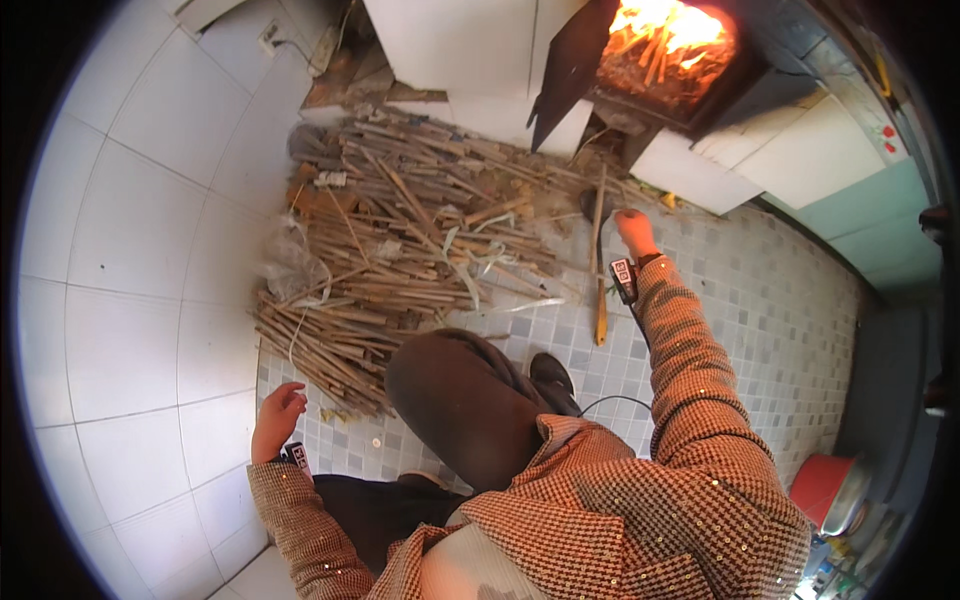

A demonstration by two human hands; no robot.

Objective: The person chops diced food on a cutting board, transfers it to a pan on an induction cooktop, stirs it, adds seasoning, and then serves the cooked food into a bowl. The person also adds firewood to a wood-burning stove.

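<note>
My left hand (277, 420) hangs by the white tiled wall at the left, fingers loosely bent and apart, with nothing seen in it. Ahead of it lies a large heap of dry sticks (352, 349) on the floor. My right hand (636, 231) is stretched forward, its fingers curled; whether anything small is inside them is hidden. Just left of that hand lies a long-handled shovel with a yellow grip (601, 326), a thin stick (598, 225) alongside it. Beyond, flames burn over wood in an open stove firebox (664, 67).
The stove's dark metal door (570, 71) is swung out to the left. A clear plastic bag (292, 259) and pale plastic strips (465, 270) lie on the sticks. At the lower right stands a red basin (821, 491). My knee (450, 390) juts toward the heap.
</note>
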